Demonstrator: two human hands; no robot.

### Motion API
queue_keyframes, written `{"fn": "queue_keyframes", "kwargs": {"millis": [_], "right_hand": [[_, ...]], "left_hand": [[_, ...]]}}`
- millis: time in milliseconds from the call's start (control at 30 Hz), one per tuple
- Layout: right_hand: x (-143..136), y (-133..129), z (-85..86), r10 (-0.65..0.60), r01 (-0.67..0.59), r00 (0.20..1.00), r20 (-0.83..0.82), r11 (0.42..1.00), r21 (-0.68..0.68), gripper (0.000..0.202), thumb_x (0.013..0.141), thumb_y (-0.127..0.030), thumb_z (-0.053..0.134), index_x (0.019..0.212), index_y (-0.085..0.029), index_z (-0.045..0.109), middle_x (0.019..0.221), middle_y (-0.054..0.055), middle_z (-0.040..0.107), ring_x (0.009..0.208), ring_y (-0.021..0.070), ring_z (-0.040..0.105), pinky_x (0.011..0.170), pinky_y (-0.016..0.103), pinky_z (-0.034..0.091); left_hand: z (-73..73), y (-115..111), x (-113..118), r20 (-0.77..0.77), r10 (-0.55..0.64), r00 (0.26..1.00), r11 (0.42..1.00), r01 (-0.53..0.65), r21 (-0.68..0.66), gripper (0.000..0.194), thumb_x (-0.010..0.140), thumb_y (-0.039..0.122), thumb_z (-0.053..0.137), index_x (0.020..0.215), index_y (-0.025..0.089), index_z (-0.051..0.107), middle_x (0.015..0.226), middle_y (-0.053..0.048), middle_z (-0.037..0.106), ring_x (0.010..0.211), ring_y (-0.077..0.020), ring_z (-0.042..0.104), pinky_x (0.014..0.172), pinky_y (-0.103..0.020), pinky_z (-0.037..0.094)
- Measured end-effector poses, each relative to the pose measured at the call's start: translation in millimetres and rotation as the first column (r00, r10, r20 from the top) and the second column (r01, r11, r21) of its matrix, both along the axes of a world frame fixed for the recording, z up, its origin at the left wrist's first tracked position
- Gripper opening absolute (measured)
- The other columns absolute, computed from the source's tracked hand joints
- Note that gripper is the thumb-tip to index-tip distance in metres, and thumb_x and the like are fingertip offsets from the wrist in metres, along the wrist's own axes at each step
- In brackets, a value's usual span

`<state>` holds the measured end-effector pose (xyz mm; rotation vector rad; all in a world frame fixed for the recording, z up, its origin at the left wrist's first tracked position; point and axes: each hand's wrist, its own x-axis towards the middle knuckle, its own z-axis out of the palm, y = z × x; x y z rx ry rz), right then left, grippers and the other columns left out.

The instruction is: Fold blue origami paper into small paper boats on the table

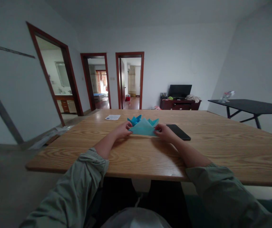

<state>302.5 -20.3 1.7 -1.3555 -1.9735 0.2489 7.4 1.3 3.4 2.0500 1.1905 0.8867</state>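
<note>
A light blue folded paper [142, 127], roughly triangular with its peak up, is held above the wooden table between my two hands. My left hand [124, 129] pinches its left corner, and my right hand [163, 131] pinches the right corner. Just behind the paper, partly hidden by it, are a darker blue folded paper piece [134, 120] on the left and a turquoise one [153, 121] on the right. A black phone [178, 132] lies flat beside my right hand.
On the wooden table [221, 142], a white printed card [112, 117] lies at the far left. A black folding table [250, 106] with a clear plastic item stands at the right. Against the back wall is a cabinet [170, 104] bearing a screen.
</note>
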Motion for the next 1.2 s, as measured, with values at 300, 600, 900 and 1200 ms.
{"fn": "queue_keyframes", "kwargs": {"millis": [300,600,900,1200], "right_hand": [[0,1,-0.7,0.012,-0.012,1.000,-0.007,1.000,-0.001,0.013,0.069,-0.023,0.061,0.079,-0.016,0.058,0.076,0.002,0.063,0.065,0.0130,0.053,0.060,0.023,0.040],[3,7,-9.7,0.090,-0.090,0.996,-0.008,0.991,-0.102,0.027,0.070,-0.028,0.066,0.094,-0.016,0.062,0.086,0.004,0.063,0.069,0.0122,0.055,0.061,0.022,0.043],[5,4,-8.9,0.106,-0.071,0.974,0.198,0.982,-0.175,0.038,0.067,-0.037,0.069,0.101,-0.020,0.066,0.084,0.003,0.066,0.074,0.0161,0.058,0.066,0.024,0.042],[5,4,-7.3,0.011,-0.010,0.947,0.320,1.000,-0.003,0.021,0.066,-0.025,0.063,0.085,-0.017,0.066,0.092,0.007,0.065,0.081,0.0180,0.057,0.071,0.024,0.041]], "left_hand": [[-1.6,-1,-1,-0.053,-0.028,0.998,0.995,0.033,0.090,0.028,0.067,0.021,0.062,0.092,0.019,0.048,0.081,0.001,0.058,0.059,-0.0085,0.053,0.052,-0.019,0.037],[3.1,-6,-2,-0.158,-0.080,0.984,0.993,0.093,0.071,0.028,0.063,0.022,0.064,0.089,0.017,0.055,0.086,0.000,0.057,0.067,-0.0106,0.054,0.056,-0.020,0.041],[4.9,-6,-2,-0.234,-0.120,0.965,0.992,0.122,-0.006,0.025,0.062,0.024,0.066,0.084,0.015,0.058,0.078,0.000,0.061,0.070,-0.0131,0.057,0.058,-0.021,0.042],[-1.9,0,-2,-0.292,-0.039,0.956,0.998,0.051,0.033,0.019,0.063,0.022,0.064,0.080,0.016,0.059,0.068,0.002,0.060,0.059,-0.0115,0.053,0.050,-0.020,0.034]]}}
